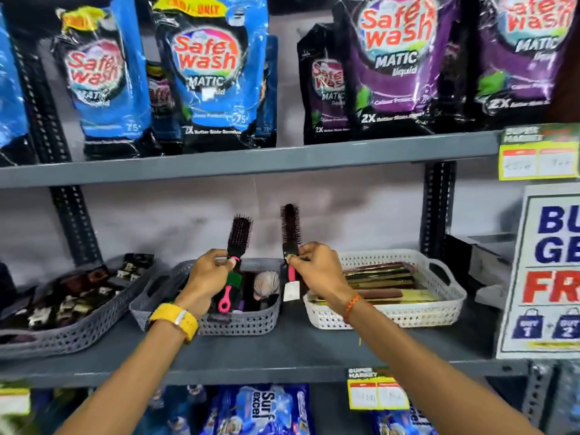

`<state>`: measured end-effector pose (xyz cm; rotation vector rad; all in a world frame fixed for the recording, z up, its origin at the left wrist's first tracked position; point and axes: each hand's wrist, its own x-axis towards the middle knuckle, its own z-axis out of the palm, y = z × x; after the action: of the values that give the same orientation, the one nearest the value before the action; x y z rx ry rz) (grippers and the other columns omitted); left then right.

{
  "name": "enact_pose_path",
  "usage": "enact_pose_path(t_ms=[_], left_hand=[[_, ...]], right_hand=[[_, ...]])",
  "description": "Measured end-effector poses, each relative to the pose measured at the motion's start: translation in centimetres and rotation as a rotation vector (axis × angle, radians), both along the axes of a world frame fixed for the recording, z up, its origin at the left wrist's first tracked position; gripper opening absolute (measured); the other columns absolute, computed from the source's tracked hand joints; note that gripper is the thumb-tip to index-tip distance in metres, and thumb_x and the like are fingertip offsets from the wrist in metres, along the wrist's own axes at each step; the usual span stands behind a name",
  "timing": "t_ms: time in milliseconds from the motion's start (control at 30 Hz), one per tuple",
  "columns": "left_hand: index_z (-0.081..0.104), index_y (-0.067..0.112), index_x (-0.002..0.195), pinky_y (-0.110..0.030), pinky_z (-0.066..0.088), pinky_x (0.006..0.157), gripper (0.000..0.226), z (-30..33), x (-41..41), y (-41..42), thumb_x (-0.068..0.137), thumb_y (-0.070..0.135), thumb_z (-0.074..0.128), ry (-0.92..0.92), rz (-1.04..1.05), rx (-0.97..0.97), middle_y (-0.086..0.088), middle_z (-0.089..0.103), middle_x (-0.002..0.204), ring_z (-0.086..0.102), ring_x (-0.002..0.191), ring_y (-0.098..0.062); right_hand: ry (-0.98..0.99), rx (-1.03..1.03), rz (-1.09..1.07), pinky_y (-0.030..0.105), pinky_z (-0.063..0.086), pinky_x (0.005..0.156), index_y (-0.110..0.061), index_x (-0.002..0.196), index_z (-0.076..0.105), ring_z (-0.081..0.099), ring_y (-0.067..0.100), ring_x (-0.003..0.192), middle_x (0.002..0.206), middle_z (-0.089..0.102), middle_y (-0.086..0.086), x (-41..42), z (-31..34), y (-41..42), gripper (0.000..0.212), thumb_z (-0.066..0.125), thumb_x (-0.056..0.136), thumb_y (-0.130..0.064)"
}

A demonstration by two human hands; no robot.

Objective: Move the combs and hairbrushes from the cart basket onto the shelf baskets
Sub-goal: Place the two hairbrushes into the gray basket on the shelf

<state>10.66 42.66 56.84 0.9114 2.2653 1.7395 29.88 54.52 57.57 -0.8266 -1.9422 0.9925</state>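
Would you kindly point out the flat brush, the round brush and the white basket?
flat brush (240,235), head view, bristle head.
round brush (290,226), head view, bristle barrel.
white basket (389,315), head view, front wall.

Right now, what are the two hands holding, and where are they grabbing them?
The left hand pinches a flat hairbrush just below its bristles. The right hand grips a round hairbrush at the top of its pink handle.

Flat black hairbrush (240,235) and round hairbrush (290,229), upright above grey basket (251,321).
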Motion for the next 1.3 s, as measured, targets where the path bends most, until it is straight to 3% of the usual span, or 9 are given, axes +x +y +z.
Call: enact_pose_path(t_ms=[167, 367, 500, 733, 800, 900, 1033, 1133, 1300], left_hand=[[0.069, 0.004, 0.117, -0.041, 0.049, 0.100, 0.027, -2.5, -6.5, 3.0, 0.096, 0.015, 0.058, -0.059, -0.003, -0.232, -0.018, 0.067, 0.128, 0.062, 0.118, -0.035], [0.071, 0.002, 0.118, -0.044, 0.052, 0.101, 0.031, -5.8, -9.4, 3.2, 0.090, 0.012, 0.065, -0.016, -0.095, -0.425, -0.018, 0.071, 0.123, 0.065, 0.115, -0.034], [0.068, -0.004, 0.119, -0.042, 0.049, 0.101, 0.031, -6.3, -10.7, 2.0, 0.092, 0.010, 0.060, 0.016, -0.108, -0.514, -0.022, 0.068, 0.125, 0.062, 0.118, -0.035], [0.067, -0.004, 0.118, -0.032, 0.048, 0.086, 0.038, -4.9, -9.4, -0.5, 0.099, 0.023, 0.048, 0.241, -0.158, -0.807, -0.022, 0.067, 0.126, 0.063, 0.117, -0.036], [0.066, 0.002, 0.122, -0.035, 0.050, 0.095, 0.039, -3.8, -8.5, -1.5, 0.100, 0.024, 0.043, 0.355, -0.143, -0.827, -0.020, 0.065, 0.131, 0.061, 0.120, -0.036], [0.068, 0.014, 0.124, -0.040, 0.053, 0.095, 0.035, -2.6, -6.3, -4.5, 0.098, 0.020, 0.046, 0.569, -0.026, -0.640, -0.018, 0.068, 0.127, 0.063, 0.117, -0.037], [0.067, 0.019, 0.123, -0.046, 0.046, 0.100, 0.036, -4.3, -3.9, -11.6, 0.093, 0.022, 0.047, 0.746, 0.169, -0.471, -0.010, 0.065, 0.127, 0.057, 0.118, -0.035], [0.062, 0.019, 0.121, -0.048, 0.050, 0.089, 0.035, -7.8, -2.6, -18.5, 0.091, 0.027, 0.046, 0.805, 0.361, -0.452, -0.007, 0.056, 0.128, 0.050, 0.110, -0.036], [0.057, 0.017, 0.128, -0.051, 0.043, 0.100, 0.043, -12.7, -2.7, -29.3, 0.090, 0.036, 0.046, 0.735, 0.599, -0.629, -0.013, 0.049, 0.141, 0.045, 0.121, -0.039]], right_hand=[[-0.184, -0.087, 0.000, 0.036, 0.055, 0.075, -0.006, 0.069, 0.064, 0.070, 0.028, 0.084, 0.086, 0.072, 0.014, -7.4, -1.2, 0.5, 0.033, 0.073, 0.080, -0.037], [-0.487, 0.098, 0.000, 0.036, 0.056, 0.092, -0.005, 0.104, 0.072, 0.069, 0.033, 0.106, 0.110, 0.074, 0.015, -12.5, -2.7, 0.6, 0.041, 0.068, 0.084, -0.041], [-0.698, 0.177, 0.088, 0.035, 0.047, 0.099, -0.003, 0.109, 0.070, 0.067, 0.030, 0.111, 0.115, 0.072, 0.015, -14.4, -3.7, 0.0, 0.043, 0.062, 0.090, -0.040], [-0.814, 0.344, 0.089, 0.037, 0.054, 0.089, -0.002, 0.109, 0.069, 0.068, 0.033, 0.108, 0.116, 0.071, 0.019, -14.2, -4.5, -0.8, 0.037, 0.063, 0.090, -0.033], [-0.779, 0.451, 0.010, 0.038, 0.056, 0.085, -0.003, 0.105, 0.070, 0.069, 0.035, 0.104, 0.112, 0.071, 0.018, -13.5, -3.7, -1.7, 0.032, 0.062, 0.090, -0.030], [-0.576, 0.673, -0.064, 0.042, 0.057, 0.080, -0.009, 0.105, 0.070, 0.069, 0.039, 0.097, 0.109, 0.066, 0.015, -12.3, -2.4, -4.2, 0.029, 0.055, 0.092, -0.030], [-0.271, 0.821, 0.167, 0.042, 0.057, 0.076, -0.017, 0.105, 0.068, 0.067, 0.035, 0.091, 0.106, 0.065, 0.009, -11.8, -2.9, -9.9, 0.024, 0.052, 0.091, -0.027], [-0.184, 0.877, 0.286, 0.041, 0.057, 0.080, -0.018, 0.107, 0.067, 0.066, 0.032, 0.096, 0.107, 0.066, 0.007, -12.6, -5.0, -14.5, 0.025, 0.050, 0.091, -0.027], [-0.133, 0.875, 0.464, 0.041, 0.052, 0.084, -0.014, 0.110, 0.065, 0.061, 0.032, 0.104, 0.112, 0.064, 0.008, -15.1, -10.1, -22.2, 0.024, 0.054, 0.092, -0.024]])
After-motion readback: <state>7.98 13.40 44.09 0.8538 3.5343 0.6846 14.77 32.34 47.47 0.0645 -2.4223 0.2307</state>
